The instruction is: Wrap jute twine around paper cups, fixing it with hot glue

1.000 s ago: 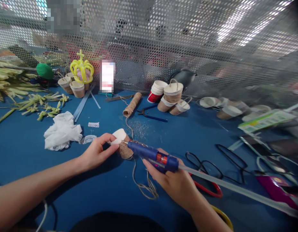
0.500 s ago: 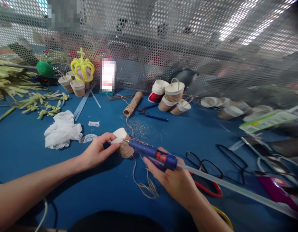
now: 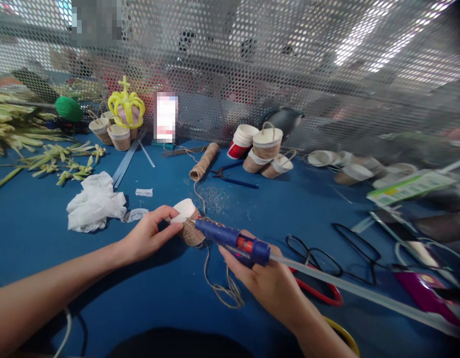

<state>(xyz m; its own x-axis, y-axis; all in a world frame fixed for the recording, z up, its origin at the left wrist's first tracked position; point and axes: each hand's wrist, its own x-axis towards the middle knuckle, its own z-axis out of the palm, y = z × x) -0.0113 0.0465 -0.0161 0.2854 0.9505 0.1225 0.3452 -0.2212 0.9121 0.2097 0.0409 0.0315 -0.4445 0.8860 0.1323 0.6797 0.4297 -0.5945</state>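
A small paper cup wrapped in brown twine (image 3: 192, 234) lies tipped on its side, its white rim pinched between the thumb and fingers of my left hand (image 3: 152, 231). My right hand (image 3: 272, 286) is wrapped round a blue hot glue gun (image 3: 224, 234) with a long clear glue stick (image 3: 349, 291) coming out of its back. The nozzle is at the cup, close to the edge between rim and twine; whether it touches I cannot tell. Loose twine (image 3: 224, 293) trails from the cup onto the blue table, and another strand runs up to a twine roll (image 3: 204, 161).
White lace fabric (image 3: 95, 205) lies left, near corn-husk-like strips (image 3: 14, 122) and a yellow crown (image 3: 126, 107). Behind are pliers (image 3: 237, 182), finished twine-covered cups (image 3: 267, 144) and a red-and-white cup stack (image 3: 243, 141). Red-handled scissors (image 3: 323, 293) and black-handled scissors (image 3: 315, 256) lie right.
The glue gun has shifted slightly left, its nozzle moving a little along the cup near the rim. My left hand keeps its hold on the cup.
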